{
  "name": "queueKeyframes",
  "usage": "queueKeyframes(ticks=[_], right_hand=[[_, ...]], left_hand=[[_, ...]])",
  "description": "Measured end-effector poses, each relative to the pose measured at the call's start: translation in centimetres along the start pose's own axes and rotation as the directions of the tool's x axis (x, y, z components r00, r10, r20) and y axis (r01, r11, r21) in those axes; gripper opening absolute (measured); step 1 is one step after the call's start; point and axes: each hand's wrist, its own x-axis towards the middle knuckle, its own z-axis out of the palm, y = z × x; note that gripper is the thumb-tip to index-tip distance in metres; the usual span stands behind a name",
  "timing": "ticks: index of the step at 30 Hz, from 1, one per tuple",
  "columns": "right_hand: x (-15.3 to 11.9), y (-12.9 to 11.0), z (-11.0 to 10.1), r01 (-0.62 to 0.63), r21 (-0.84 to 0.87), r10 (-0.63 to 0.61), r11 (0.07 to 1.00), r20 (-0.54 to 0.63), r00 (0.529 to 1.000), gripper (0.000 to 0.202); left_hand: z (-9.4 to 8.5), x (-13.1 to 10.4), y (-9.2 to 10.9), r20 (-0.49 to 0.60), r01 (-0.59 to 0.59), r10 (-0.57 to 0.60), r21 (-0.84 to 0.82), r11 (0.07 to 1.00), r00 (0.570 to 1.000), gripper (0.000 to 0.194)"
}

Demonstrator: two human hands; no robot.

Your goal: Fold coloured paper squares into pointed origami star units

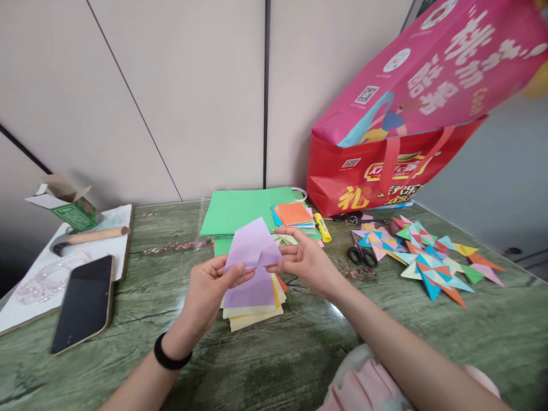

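A folded sheet of purple paper (252,245) is held up between my two hands above the table. My left hand (214,279) pinches its lower left edge, thumb on top. At the lower right corner, my right hand (303,260) grips the same sheet with thumb and fingers; a folded edge shows beside the fingertips. Under the held sheet lies a stack of square papers, with a purple sheet (250,297) uppermost and pale yellow sheets (257,322) sticking out below. Part of this stack is hidden by my hands.
Green paper (244,211), orange squares (293,214) and a yellow glue stick (322,227) lie behind. To the right are black scissors (362,256), several folded paper stars (434,268) and a red bag (334,182). A phone (83,305), a small hammer-like tool (96,235) and an open box (75,210) are left.
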Motion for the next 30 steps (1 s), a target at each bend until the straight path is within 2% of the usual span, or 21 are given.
queueKeyframes(ticks=[3, 8, 12, 15, 19, 21, 23, 25, 30], right_hand=[[0.3, 0.0, -0.8, 0.031, -0.056, -0.032, 0.998, -0.023, 0.999, 0.056], [0.7, -0.2, -2.1, 0.122, -0.136, -0.139, 0.983, -0.124, 0.983, 0.044], [1.0, 0.0, -2.1, 0.240, -0.232, -0.277, 0.943, -0.147, 0.949, 0.033], [0.6, 0.2, -1.4, 0.315, -0.369, -0.349, 0.874, -0.026, 0.937, 0.027], [-0.3, 0.2, -0.2, 0.332, -0.509, -0.286, 0.794, 0.169, 0.943, 0.022], [-0.6, 0.2, 0.1, 0.333, -0.565, -0.262, 0.755, 0.205, 0.943, 0.022], [-0.7, 0.4, 0.3, 0.314, -0.591, -0.254, 0.743, 0.186, 0.949, 0.021], [-0.5, 0.6, 0.3, 0.276, -0.578, -0.247, 0.768, 0.130, 0.960, 0.019], [-0.3, 1.1, 0.6, 0.178, -0.472, -0.179, 0.863, 0.043, 0.983, 0.013]], left_hand=[[0.0, 0.1, 0.1, -0.018, -0.002, 0.002, 0.005, 1.000, 1.000, 0.020], [-0.1, 0.1, 0.5, -0.067, 0.003, -0.001, 0.027, 1.000, 0.998, 0.019], [-0.1, 0.0, 0.4, 0.038, 0.137, -0.147, 0.193, 0.972, 0.988, 0.019], [-0.1, -0.1, 0.2, 0.119, 0.177, -0.222, 0.309, 0.934, 0.968, 0.016], [-0.3, -0.1, -0.1, 0.187, 0.177, -0.264, 0.386, 0.906, 0.946, 0.013], [-0.4, -0.1, 0.0, 0.178, 0.187, -0.269, 0.379, 0.906, 0.947, 0.018], [-0.3, 0.0, 0.0, 0.130, 0.202, -0.258, 0.341, 0.918, 0.957, 0.032], [-0.3, 0.0, 0.1, 0.070, 0.195, -0.224, 0.287, 0.938, 0.972, 0.040], [-0.1, 0.1, 0.3, -0.043, 0.101, -0.095, 0.199, 0.975, 0.995, 0.021]])
